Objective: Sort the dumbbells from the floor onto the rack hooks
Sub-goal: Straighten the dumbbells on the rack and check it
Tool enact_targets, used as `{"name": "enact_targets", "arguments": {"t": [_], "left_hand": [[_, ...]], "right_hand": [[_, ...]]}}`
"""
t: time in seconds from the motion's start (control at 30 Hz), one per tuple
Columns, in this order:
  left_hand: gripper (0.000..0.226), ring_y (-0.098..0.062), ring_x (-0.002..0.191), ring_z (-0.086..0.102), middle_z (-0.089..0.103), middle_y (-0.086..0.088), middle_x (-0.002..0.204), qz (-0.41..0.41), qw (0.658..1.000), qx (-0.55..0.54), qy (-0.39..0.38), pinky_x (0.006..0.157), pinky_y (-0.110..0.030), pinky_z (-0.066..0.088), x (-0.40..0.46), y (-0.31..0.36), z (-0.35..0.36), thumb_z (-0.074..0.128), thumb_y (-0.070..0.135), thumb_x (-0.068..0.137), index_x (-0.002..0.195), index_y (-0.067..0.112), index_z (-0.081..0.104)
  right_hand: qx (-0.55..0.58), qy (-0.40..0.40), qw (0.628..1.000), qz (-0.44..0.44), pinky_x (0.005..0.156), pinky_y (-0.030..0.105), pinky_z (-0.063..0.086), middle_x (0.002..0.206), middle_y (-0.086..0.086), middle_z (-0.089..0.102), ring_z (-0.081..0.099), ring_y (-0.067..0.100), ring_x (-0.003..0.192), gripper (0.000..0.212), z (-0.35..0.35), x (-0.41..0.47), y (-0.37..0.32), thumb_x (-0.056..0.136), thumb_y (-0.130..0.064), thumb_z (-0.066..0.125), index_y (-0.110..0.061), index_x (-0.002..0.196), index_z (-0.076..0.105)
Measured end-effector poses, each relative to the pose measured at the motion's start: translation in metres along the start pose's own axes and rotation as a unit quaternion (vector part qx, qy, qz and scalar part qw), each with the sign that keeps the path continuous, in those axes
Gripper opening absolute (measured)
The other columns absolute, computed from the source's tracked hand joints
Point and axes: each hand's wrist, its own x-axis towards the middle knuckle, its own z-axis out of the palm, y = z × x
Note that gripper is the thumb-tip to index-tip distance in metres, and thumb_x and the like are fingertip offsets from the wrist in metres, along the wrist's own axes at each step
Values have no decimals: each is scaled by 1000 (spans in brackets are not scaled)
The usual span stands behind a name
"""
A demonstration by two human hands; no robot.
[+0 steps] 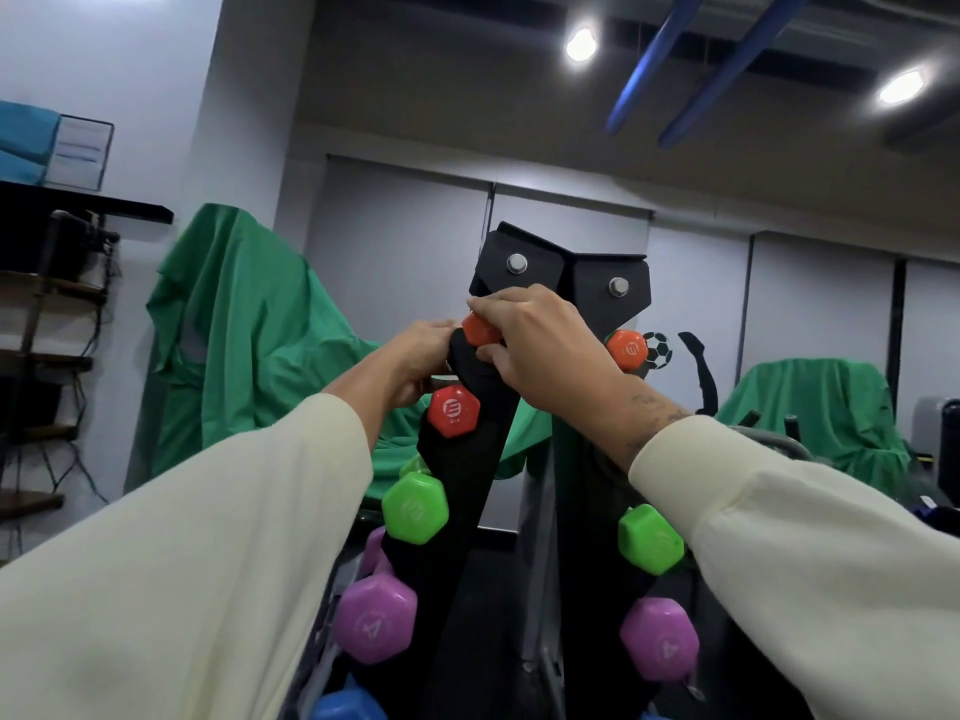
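Orange dumbbell (480,328): at the top hook of the rack's left upright, its hexagonal end showing between both hands, the rest hidden by them

Right hand (545,350): fingers curled over the top of the orange dumbbell's end, thumb beneath it, gripping it

Left hand (415,361): at the left edge of the same upright, just beside the dumbbell; its fingers lie behind the upright, so whether they grip the dumbbell, the rack or nothing cannot be told

Rack (566,272): black, two uprights meeting at a bolted top plate

Left upright, downward: red dumbbell (453,411) just below the held one, green dumbbell (415,507), purple dumbbell (375,618), blue dumbbell (349,706) at the bottom edge of view

Right upright, downward: second orange dumbbell (627,349) near the top, second green dumbbell (650,538), second purple dumbbell (660,646)

Sleeves (208,537): cream, long, on both arms

Surroundings: green cloth (234,314) draped over something behind the rack on the left, more green cloth at far right; dark shelves (52,283) along the left wall; ceiling lights (581,44) lit; football sticker (657,349) on the back wall
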Motion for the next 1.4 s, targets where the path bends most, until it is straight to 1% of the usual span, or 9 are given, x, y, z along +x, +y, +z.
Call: {"name": "enact_targets", "arguments": {"t": [0.13, 0.23, 0.33, 0.47, 0.57, 0.7, 0.9, 1.17, 1.4], "left_hand": [[51, -25, 120, 62, 64, 3, 140, 9, 999, 15, 46, 80, -37, 50, -6, -8, -4, 37, 59, 107, 147, 34, 55], [56, -26, 127, 55, 55, 0, 147, 34, 995, 40, 90, 101, -46, 51, -14, 0, -8, 29, 58, 109, 154, 30, 48], [72, -25, 144, 46, 51, -2, 155, 80, 984, 92, 127, 122, -52, 33, -25, 7, -17, 21, 69, 105, 155, 24, 48], [85, -11, 157, 21, 26, 7, 171, 135, 984, 106, 38, 131, -44, 12, -53, 15, -13, 8, 77, 100, 165, 24, 26], [101, -8, 158, 15, 17, 11, 172, 131, 982, 134, 0, 131, -44, 6, -67, 16, -1, 6, 92, 85, 165, 32, 21], [109, -13, 153, 32, 37, 5, 166, 130, 968, 212, 27, 130, -44, 17, -78, 8, 15, 11, 102, 76, 160, 38, 35], [82, -11, 158, 14, 16, 4, 173, 119, 954, 271, 39, 129, -32, 7, -105, -12, 21, 13, 73, 102, 167, 22, 16], [117, -11, 155, 29, 35, 4, 167, 24, 977, 208, 26, 130, -45, 16, -131, -54, 11, 16, 106, 71, 161, 34, 34], [114, -18, 157, 25, 28, -1, 170, 16, 976, 209, 51, 130, -46, 15, -163, -76, 16, 14, 100, 79, 164, 25, 28]], "right_hand": [[40, 19, 999, 9, 109, 39, 45, 145, 7, 62, 58, 31, 126, 63, 6, -14, 2, 90, -19, 79, -10, 149, 57], [63, 39, 997, 14, 113, 39, 44, 145, 9, 61, 58, 31, 129, 62, 5, -23, 5, 92, -19, 78, -8, 148, 57], [91, 94, 989, 74, 117, 33, 39, 147, 8, 61, 56, 27, 135, 56, -4, -42, 17, 96, -28, 73, -10, 147, 60], [116, 107, 967, 202, 123, 25, 21, 163, 8, 45, 39, 22, 152, 64, -17, -79, 46, 99, -34, 68, -11, 155, 49], [144, 25, 953, 266, 126, 27, 10, 174, 12, 22, 19, 24, 161, 82, -18, -103, 60, 100, -38, 67, -10, 166, 26], [186, -55, 942, 275, 125, 24, 8, 176, 12, 10, 11, 24, 162, 97, -15, -123, 61, 101, -37, 68, -7, 168, 4], [207, -98, 935, 271, 127, 30, 15, 175, 12, 16, 19, 26, 161, 101, -11, -141, 60, 99, -42, 70, -7, 168, 4], [245, -97, 916, 304, 123, 30, 23, 170, 15, 30, 30, 30, 157, 107, 4, -182, 56, 96, -39, 75, -7, 168, 3], [258, -104, 907, 315, 122, 35, 29, 167, 14, 37, 35, 33, 154, 103, 12, -218, 47, 96, -41, 74, -11, 169, 7]]}}
